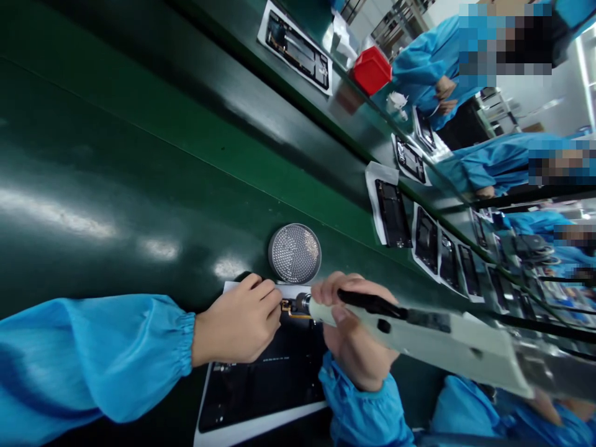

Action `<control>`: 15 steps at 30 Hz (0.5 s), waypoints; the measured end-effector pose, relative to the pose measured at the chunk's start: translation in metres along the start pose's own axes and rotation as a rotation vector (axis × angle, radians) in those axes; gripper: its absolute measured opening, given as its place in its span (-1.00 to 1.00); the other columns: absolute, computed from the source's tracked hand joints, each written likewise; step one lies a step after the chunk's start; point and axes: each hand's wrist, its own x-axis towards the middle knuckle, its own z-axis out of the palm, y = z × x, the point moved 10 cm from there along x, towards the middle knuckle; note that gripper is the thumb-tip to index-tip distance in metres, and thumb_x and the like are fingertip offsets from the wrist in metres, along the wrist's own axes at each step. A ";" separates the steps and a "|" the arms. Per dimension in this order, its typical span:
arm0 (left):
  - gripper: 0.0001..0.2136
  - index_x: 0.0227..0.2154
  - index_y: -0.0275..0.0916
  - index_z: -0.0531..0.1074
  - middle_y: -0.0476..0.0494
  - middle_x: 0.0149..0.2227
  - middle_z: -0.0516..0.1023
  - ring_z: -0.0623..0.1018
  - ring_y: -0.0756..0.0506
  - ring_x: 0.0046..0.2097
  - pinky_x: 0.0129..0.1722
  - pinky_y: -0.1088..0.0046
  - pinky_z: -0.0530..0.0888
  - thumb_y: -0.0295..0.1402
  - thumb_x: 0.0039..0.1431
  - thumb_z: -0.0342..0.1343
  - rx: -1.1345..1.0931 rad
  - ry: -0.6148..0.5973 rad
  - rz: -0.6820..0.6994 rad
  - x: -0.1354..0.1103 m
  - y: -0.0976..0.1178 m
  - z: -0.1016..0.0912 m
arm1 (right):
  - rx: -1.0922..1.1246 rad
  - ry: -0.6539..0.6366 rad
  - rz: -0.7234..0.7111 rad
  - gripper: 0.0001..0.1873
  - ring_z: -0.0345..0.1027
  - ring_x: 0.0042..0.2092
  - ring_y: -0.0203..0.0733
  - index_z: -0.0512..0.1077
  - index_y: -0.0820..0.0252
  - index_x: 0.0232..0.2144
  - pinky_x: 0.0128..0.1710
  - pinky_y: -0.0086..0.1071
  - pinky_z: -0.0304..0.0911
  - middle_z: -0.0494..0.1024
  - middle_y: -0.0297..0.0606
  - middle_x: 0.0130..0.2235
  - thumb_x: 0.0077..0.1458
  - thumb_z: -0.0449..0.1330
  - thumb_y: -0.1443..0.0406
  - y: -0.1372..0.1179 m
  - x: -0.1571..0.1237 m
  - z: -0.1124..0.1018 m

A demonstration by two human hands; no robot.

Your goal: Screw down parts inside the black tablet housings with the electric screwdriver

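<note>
My right hand is wrapped around a pale electric screwdriver with a black lever. Its metal tip points left, at a small gold-and-black part with an orange flex cable along the upper edge of a black tablet body. From the left, my left hand rests over that same edge with fingers curled together beside the tip. What its fingertips hold, if anything, is hidden. Under the tablet body lies a white sheet. Just beyond the tip stands a round dish with a dimpled surface.
The green bench stretches leftward. A raised belt line runs diagonally beyond it, carrying several tablet bodies on white sheets, one being a tablet body. Across it are a red bin and co-workers in blue smocks. Another blue sleeve is at lower right.
</note>
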 end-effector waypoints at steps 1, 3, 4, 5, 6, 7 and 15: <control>-0.79 -0.36 -0.35 0.51 -0.20 -0.34 0.43 0.40 -0.20 -0.27 -0.30 0.20 0.29 -0.39 0.34 0.04 0.000 0.012 0.000 0.000 0.000 -0.001 | -0.005 -0.032 0.022 -0.73 0.38 -0.31 -0.15 0.51 0.05 -0.13 -0.32 -0.18 0.34 0.43 -0.32 -0.36 0.12 0.23 0.43 0.004 -0.003 0.004; -0.79 -0.37 -0.35 0.50 -0.20 -0.35 0.42 0.40 -0.19 -0.27 -0.30 0.20 0.29 -0.40 0.34 0.04 0.000 0.026 -0.002 0.001 0.000 -0.002 | -0.012 -0.068 0.054 -0.72 0.39 -0.29 -0.14 0.50 0.05 -0.12 -0.31 -0.18 0.34 0.44 -0.31 -0.33 0.14 0.22 0.44 0.010 -0.008 0.008; -0.79 -0.38 -0.35 0.50 -0.20 -0.35 0.42 0.40 -0.19 -0.27 -0.30 0.20 0.29 -0.40 0.33 0.04 0.001 0.028 -0.003 0.001 0.000 -0.001 | -0.013 -0.075 0.063 -0.72 0.40 -0.28 -0.14 0.50 0.04 -0.12 -0.30 -0.18 0.34 0.44 -0.31 -0.32 0.14 0.21 0.44 0.013 -0.009 0.009; -0.79 -0.39 -0.35 0.50 -0.20 -0.35 0.42 0.40 -0.20 -0.27 -0.30 0.20 0.29 -0.40 0.33 0.05 0.002 0.026 -0.001 0.002 0.000 -0.001 | -0.014 -0.076 0.068 -0.71 0.40 -0.28 -0.14 0.50 0.03 -0.12 -0.30 -0.18 0.33 0.45 -0.32 -0.31 0.14 0.21 0.45 0.014 -0.010 0.009; -0.80 -0.39 -0.34 0.49 -0.19 -0.35 0.42 0.40 -0.20 -0.27 -0.31 0.20 0.28 -0.39 0.32 0.06 0.003 0.024 0.003 0.002 0.000 0.000 | -0.017 -0.077 0.071 -0.71 0.40 -0.28 -0.14 0.50 0.03 -0.12 -0.30 -0.18 0.33 0.45 -0.32 -0.31 0.14 0.20 0.45 0.016 -0.010 0.009; -0.81 -0.40 -0.34 0.49 -0.19 -0.35 0.42 0.40 -0.20 -0.27 -0.31 0.20 0.28 -0.39 0.31 0.07 0.005 0.021 0.003 0.002 0.000 0.001 | -0.020 -0.078 0.073 -0.70 0.39 -0.28 -0.14 0.50 0.02 -0.12 -0.30 -0.19 0.33 0.45 -0.32 -0.31 0.14 0.20 0.45 0.016 -0.010 0.009; -0.83 -0.40 -0.33 0.48 -0.18 -0.35 0.41 0.39 -0.20 -0.27 -0.32 0.21 0.24 -0.38 0.28 0.10 0.019 -0.006 0.010 0.001 0.002 0.002 | -0.046 -0.094 0.080 -0.70 0.39 -0.29 -0.16 0.50 0.02 -0.13 -0.30 -0.22 0.34 0.45 -0.34 -0.33 0.13 0.20 0.45 0.018 -0.009 0.009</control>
